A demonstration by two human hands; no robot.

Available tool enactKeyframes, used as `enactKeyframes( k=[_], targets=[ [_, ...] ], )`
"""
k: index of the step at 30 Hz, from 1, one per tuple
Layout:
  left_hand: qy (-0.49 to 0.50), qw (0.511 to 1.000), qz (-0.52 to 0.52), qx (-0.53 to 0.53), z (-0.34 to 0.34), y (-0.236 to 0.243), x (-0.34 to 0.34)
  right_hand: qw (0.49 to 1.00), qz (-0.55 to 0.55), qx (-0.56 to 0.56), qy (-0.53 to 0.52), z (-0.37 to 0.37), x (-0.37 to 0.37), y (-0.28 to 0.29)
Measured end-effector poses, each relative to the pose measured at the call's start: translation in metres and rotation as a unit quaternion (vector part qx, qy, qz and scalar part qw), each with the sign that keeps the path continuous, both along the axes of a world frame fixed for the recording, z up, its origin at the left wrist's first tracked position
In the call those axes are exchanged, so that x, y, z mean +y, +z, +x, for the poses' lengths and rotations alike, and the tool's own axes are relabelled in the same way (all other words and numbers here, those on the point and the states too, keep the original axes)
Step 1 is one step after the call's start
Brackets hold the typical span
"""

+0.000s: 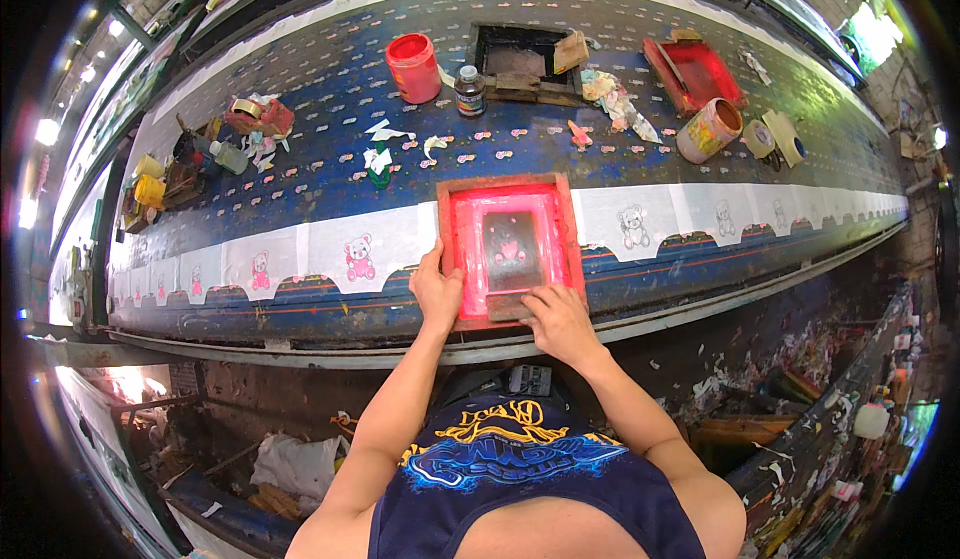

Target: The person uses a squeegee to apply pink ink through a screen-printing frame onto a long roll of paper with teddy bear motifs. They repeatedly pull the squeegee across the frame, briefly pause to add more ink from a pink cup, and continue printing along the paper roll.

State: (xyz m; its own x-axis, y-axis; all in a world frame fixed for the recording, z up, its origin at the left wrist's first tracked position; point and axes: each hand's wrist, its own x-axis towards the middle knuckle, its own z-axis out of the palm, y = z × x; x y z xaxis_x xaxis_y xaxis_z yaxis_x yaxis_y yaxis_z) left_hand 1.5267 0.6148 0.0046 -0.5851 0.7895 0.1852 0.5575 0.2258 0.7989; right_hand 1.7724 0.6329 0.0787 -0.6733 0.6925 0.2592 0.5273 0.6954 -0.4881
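A long, paint-stained table carries a row of white sheets with bear prints along its near edge. The red-smeared screen frame lies across that row at the middle of the near edge, hiding what is beneath. Toward the far edge sit a dark frame and, nearer the far right corner, a red tray. The left hand is clamped on the screen frame's left rim; the right hand is closed on a wooden block at its near end, partly covering it. Beyond the screen frame, a red jar, a stained jar, a brown bottle and white scraps clutter the tabletop.
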Motion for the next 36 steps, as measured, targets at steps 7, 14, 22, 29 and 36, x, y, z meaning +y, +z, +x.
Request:
enactKeyframes(
  k=[7,14,22,29,36],
  targets=[
    [0.0,1.0,-0.018,-0.007,0.0,0.0,-0.002,0.998,-0.047,0.028,0.019,-0.003,0.015,-0.005],
    [-0.001,0.999,-0.032,-0.016,0.0,0.002,-0.003,0.998,0.049,0.049,0.005,-0.01,0.018,-0.031],
    [-0.006,0.999,-0.036,-0.004,0.002,0.012,-0.002,0.994,0.083,0.076,-0.014,-0.058,0.122,-0.034],
    [-0.015,0.998,-0.048,-0.039,0.001,0.004,-0.001,0.996,0.044,0.069,-0.023,-0.075,0.16,-0.017],
    [-0.006,0.999,-0.04,0.018,0.003,0.008,-0.003,0.999,0.003,0.042,-0.012,-0.038,0.076,-0.028]
  ],
)
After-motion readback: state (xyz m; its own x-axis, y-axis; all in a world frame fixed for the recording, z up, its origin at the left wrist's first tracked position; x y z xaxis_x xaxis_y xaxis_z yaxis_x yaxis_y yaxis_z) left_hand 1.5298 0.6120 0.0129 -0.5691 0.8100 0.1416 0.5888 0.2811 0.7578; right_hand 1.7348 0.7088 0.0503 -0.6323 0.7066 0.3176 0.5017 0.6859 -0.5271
